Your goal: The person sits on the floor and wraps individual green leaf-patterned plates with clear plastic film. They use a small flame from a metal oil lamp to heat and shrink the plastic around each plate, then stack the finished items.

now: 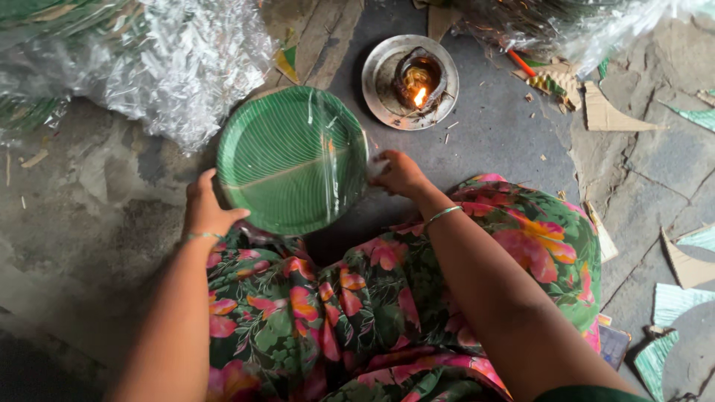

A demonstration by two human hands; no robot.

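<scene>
Two hands held a green plastic-wrapped plate above the person's floral lap: the left hand had its fingers closed on the plate's left rim, while the right hand pinched the wrap at its right edge. Beyond, a small lamp burned in a metal dish on the floor

Grey floor: lit lamp far centre, plastic bags far left, card scraps along the right.
</scene>
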